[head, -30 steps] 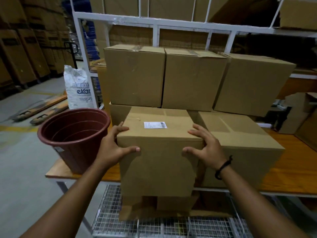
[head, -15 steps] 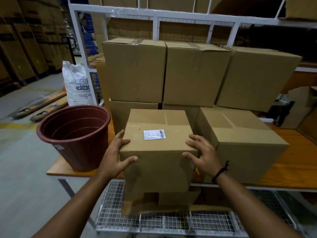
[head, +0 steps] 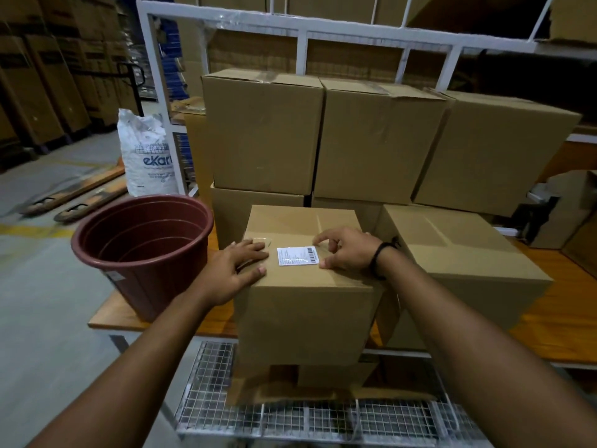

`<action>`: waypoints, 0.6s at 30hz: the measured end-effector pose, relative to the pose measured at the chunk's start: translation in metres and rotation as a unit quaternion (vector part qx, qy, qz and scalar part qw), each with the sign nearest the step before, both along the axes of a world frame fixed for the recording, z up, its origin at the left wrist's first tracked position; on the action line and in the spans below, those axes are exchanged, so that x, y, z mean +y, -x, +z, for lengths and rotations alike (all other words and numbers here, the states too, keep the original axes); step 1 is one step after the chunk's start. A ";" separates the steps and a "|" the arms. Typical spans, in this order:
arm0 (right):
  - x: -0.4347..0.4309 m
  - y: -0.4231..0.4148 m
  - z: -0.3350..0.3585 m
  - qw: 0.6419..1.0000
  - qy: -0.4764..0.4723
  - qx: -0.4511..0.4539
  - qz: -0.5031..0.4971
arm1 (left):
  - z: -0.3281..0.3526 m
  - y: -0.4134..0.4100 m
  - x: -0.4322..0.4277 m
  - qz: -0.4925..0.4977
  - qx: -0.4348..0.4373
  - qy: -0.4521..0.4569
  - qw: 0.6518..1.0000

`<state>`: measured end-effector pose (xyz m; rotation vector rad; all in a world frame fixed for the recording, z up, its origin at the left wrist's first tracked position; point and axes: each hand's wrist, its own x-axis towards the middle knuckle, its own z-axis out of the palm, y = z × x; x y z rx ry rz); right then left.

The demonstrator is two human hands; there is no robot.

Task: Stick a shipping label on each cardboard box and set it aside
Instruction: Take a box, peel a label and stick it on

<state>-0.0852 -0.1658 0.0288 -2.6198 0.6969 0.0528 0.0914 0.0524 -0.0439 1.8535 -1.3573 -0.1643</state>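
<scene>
- A dark red plastic bucket (head: 142, 250) stands upright on the wooden table (head: 555, 324), at about 9 o'clock, near the table's left end.
- A white sack (head: 145, 156) with blue letters stands on the floor at 11 o'clock, behind the bucket.
- A white metal rack (head: 303, 33) rises at 12 o'clock.
- A wire mesh shelf (head: 290, 412) lies under the table, at 6 o'clock.
- The forks of a pallet jack (head: 74, 198) lie on the grey floor at 10 o'clock.

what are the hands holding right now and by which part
Nothing is gripped. The left hand lies flat on the top left of the labelled box; the right hand rests by the shipping label.
</scene>
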 end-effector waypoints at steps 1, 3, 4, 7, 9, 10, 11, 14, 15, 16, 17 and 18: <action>-0.002 -0.005 0.004 0.999 -0.035 0.017 0.004 | -0.001 -0.001 -0.001 0.002 -0.007 0.001 1.000; -0.003 -0.014 0.009 0.997 -0.073 0.036 0.008 | -0.004 -0.003 -0.002 0.004 -0.019 -0.002 1.000; -0.003 -0.018 0.009 0.996 -0.075 0.043 0.008 | -0.005 -0.004 -0.001 0.003 -0.023 -0.004 1.000; -0.007 -0.023 0.005 0.996 -0.078 0.042 -0.004 | -0.009 -0.005 -0.001 0.004 -0.033 -0.001 0.999; -0.010 -0.023 0.000 0.995 -0.089 0.029 -0.013 | -0.010 -0.004 -0.002 0.007 -0.033 0.009 0.999; -0.011 -0.022 -0.002 0.995 -0.092 0.024 -0.014 | -0.010 -0.004 -0.003 0.008 -0.032 0.013 0.999; -0.011 -0.022 -0.002 0.995 -0.092 0.021 -0.011 | -0.010 -0.004 -0.003 0.009 -0.030 0.015 0.999; -0.011 -0.022 -0.003 0.995 -0.095 0.019 -0.013 | -0.012 -0.004 -0.004 0.010 -0.028 0.017 0.999; -0.011 -0.022 -0.002 0.995 -0.097 0.018 -0.017 | -0.012 -0.004 -0.005 0.012 -0.028 0.016 0.999; -0.010 -0.021 -0.002 0.995 -0.098 0.017 -0.019 | -0.011 -0.003 -0.005 0.013 -0.029 0.016 0.999; -0.010 -0.021 -0.001 0.995 -0.099 0.017 -0.018 | -0.011 -0.003 -0.005 0.014 -0.030 0.016 0.999; -0.009 -0.021 -0.001 0.995 -0.099 0.018 -0.013 | -0.011 -0.002 -0.005 0.016 -0.030 0.017 0.999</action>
